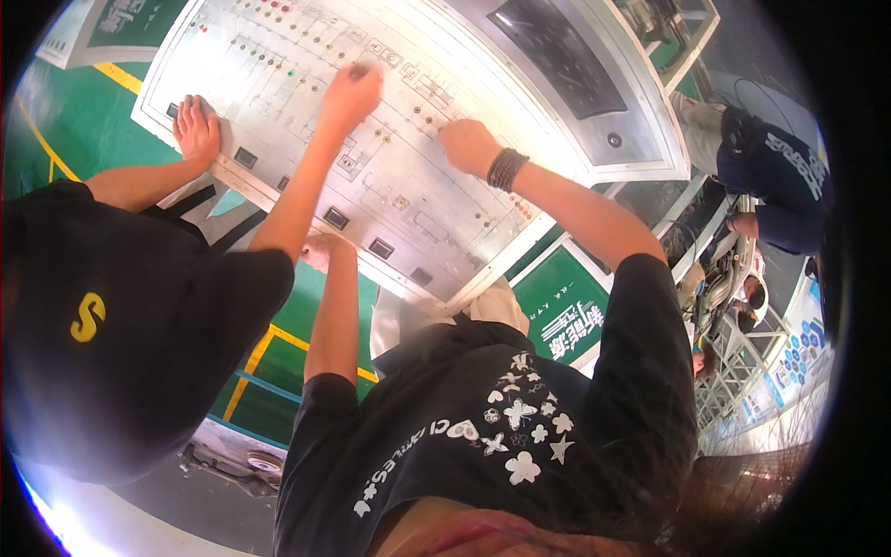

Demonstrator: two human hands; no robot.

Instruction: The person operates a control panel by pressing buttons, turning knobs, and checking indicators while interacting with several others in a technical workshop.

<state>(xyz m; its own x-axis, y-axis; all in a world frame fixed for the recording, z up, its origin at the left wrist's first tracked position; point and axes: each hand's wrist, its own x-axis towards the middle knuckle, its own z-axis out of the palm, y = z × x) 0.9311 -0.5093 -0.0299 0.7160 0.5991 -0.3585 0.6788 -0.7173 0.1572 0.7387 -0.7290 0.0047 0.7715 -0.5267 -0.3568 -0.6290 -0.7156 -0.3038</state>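
Note:
A large white training panel [306,139] with printed circuit lines, small sockets and indicator lights tilts in front of me. My right hand [469,147], with a dark beaded bracelet on the wrist, rests on the panel's middle with fingers curled down; what is under them is hidden. My left hand [320,251] grips the panel's lower edge near a row of small black rectangular switches. A person in a black shirt [130,325] stands at my left, with one hand [197,130] flat on the panel's left edge and the other hand [353,91] touching its upper middle.
A dark screen [557,56] sits in a grey frame at the panel's upper right. The floor [65,130] is green with yellow lines. A person in a dark blue shirt [775,176] bends over equipment at the right. A green sign [561,316] stands below the panel.

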